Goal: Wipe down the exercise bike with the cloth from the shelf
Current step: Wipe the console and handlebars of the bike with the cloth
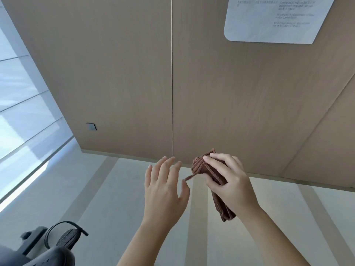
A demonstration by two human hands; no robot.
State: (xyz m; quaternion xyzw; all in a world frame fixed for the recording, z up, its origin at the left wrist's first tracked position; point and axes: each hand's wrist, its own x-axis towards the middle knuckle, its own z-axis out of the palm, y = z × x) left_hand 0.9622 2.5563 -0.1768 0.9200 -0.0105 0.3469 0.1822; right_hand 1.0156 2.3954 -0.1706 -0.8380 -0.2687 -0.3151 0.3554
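In the head view, lower centre-right of the frame, the right hand [228,181] grips a brown ribbed cloth [211,177], bunched lengthwise — its fingers [215,160] curl over the upper end, the thumb presses against the side facing the left hand, and the lower end hangs out beneath the palm, down toward the wrist. A thin strand or corner of the cloth sticks out to the left, toward the left hand [165,187], whose thumb tip is at the end of that strand; whether it touches cannot be told. The left hand itself is spread, fingers apart and holding nothing, just to the left of the cloth. Count: two hands, one cloth. Both bare forearms rise from the bottom edge of the frame. In the lower left corner sits part of the exercise bike [38,250], dark grey, with one pedal [67,239] and its looped strap showing; it lies well apart from the hands and the cloth. Behind the hands stands a tan wood-panelled wall [124,73] with a vertical seam and a small dark square plate at middle left. One white notice [276,18] with rounded corners hangs at upper right — its print is too blurred to read. A window [21,112] fills the left edge, and pale floor [115,189] with lighter bands runs beneath. Nothing stands between the camera and the cloth except the gripping fingers.
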